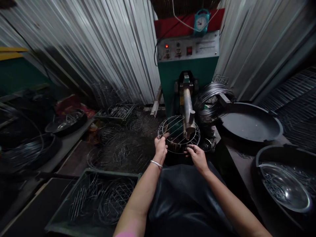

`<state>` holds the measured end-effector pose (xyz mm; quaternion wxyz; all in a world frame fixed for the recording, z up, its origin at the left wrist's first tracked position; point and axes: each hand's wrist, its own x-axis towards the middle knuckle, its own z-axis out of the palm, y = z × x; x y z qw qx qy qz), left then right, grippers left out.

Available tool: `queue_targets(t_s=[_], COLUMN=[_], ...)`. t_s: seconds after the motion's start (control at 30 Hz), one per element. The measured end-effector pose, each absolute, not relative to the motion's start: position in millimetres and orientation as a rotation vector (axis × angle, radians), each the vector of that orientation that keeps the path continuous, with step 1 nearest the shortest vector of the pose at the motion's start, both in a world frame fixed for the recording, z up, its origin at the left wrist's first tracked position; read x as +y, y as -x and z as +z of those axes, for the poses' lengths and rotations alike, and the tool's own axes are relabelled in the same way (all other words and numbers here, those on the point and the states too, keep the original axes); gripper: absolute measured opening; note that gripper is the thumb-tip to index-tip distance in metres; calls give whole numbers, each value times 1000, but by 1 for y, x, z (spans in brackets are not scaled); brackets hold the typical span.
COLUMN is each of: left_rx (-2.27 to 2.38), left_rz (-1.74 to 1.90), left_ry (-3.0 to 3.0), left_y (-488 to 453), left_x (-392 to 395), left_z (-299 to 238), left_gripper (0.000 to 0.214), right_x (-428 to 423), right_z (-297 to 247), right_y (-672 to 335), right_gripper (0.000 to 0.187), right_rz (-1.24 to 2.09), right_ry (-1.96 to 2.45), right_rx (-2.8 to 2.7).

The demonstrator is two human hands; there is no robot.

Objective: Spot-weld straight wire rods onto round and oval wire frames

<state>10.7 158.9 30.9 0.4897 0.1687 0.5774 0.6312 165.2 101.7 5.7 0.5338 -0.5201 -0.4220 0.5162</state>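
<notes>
I hold a round wire rack upright in front of a green welding machine. My left hand is closed on the rack's lower left rim; a bangle sits on that wrist. My right hand pinches the rack's lower right rim. The machine's metal arm reaches out toward me, and its tip sits over the rack's right half. A dark apron covers my lap below my forearms.
A pile of finished wire racks lies on the floor to the left, with more in a tray. A coil of wire hangs right of the machine. Dark round pans and a shiny bowl stand at right.
</notes>
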Motion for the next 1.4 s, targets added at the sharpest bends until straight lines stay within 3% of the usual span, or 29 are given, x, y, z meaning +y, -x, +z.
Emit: queue_targets(t_s=[0.93, 1.27, 1.4], left_rx=[1408, 1539, 1510], left_rz=[1539, 1479, 1365], left_ry=[-337, -264, -311], left_y=[-21, -23, -10], left_x=[162, 170, 172], left_z=[38, 20, 18], left_gripper=[29, 37, 37], right_x=[122, 125, 110], right_z=[11, 20, 16], right_y=[-180, -178, -201], right_gripper=[32, 33, 37], right_rz=[1251, 1281, 1088], right_ry=[1219, 1251, 1337], right_rx=[-1012, -980, -1058])
